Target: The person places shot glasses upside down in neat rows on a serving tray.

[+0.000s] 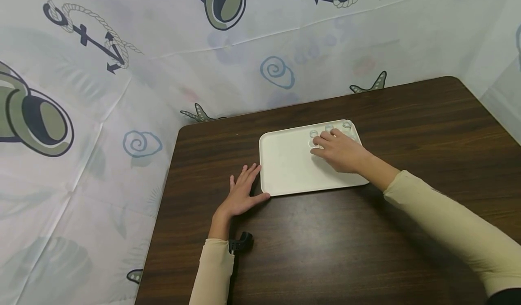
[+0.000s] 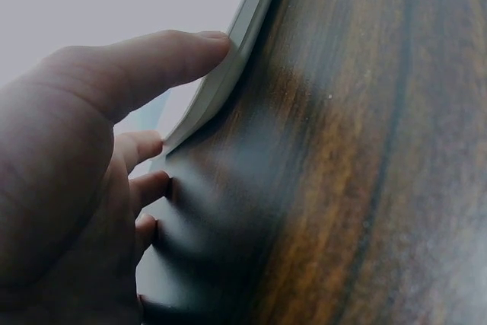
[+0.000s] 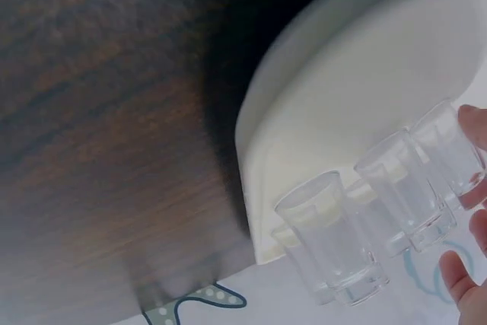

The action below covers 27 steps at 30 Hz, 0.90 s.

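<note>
Several small clear shot glasses (image 3: pixel 335 237) stand close together at the far right end of a white tray (image 1: pixel 285 169). Their wide rims face the tray, thick bases upward. My right hand (image 1: pixel 341 152) reaches over the tray from the right, its fingers and thumb bent around a shot glass (image 3: pixel 449 146) at the group's left end; the hand partly hides it. At the tray's near left corner is my left hand (image 1: pixel 240 196), fingers spread and fairly straight. Its thumb (image 2: pixel 167 62) lies on the front rim, and the other fingertips are at the left edge.
The tray lies on a dark wood-grain table (image 1: pixel 309 251). Behind and to the left hangs a pale curtain (image 1: pixel 163 83) printed with anchors and shells. A black strap device (image 1: pixel 241 242) is on the left wrist.
</note>
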{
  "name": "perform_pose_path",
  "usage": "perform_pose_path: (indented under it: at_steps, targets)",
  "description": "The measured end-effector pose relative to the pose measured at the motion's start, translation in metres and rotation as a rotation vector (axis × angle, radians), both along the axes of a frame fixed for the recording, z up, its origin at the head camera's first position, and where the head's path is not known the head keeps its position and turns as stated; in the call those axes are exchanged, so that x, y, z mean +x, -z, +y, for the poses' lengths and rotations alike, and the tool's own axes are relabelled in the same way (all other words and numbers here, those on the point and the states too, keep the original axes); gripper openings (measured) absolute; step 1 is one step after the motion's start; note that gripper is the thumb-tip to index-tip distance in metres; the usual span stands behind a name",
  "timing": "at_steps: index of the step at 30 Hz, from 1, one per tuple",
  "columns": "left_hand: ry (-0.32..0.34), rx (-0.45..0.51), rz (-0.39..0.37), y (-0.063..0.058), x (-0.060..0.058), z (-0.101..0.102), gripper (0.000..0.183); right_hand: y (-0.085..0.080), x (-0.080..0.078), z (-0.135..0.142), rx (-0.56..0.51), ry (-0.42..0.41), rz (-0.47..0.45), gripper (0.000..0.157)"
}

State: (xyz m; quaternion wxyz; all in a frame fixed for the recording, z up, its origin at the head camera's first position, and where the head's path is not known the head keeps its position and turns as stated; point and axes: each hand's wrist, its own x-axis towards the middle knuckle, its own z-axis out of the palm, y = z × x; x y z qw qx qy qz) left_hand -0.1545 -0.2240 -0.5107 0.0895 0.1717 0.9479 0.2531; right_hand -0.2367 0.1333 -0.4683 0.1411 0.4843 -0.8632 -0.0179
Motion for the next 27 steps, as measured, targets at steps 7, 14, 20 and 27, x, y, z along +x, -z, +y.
perform_pose_path:
  at_steps: [7, 14, 20, 27]
  targets:
    - [0.009, -0.009, 0.006, -0.002, 0.002, 0.002, 0.091, -0.005, 0.008, 0.019, -0.156, 0.037, 0.006, 0.043]
    - [0.003, 0.000, 0.004, -0.006, 0.003, 0.004, 0.092, -0.009, 0.010, 0.050, -0.357, 0.172, -0.033, 0.042]
    - [-0.007, -0.001, 0.010, -0.005, 0.003, 0.005, 0.091, -0.013, 0.014, 0.075, -0.476, 0.292, -0.072, 0.040]
    - [-0.022, 0.044, 0.058, -0.003, 0.005, 0.001, 0.087, -0.011, 0.026, 0.102, -0.503, 0.400, -0.142, 0.045]
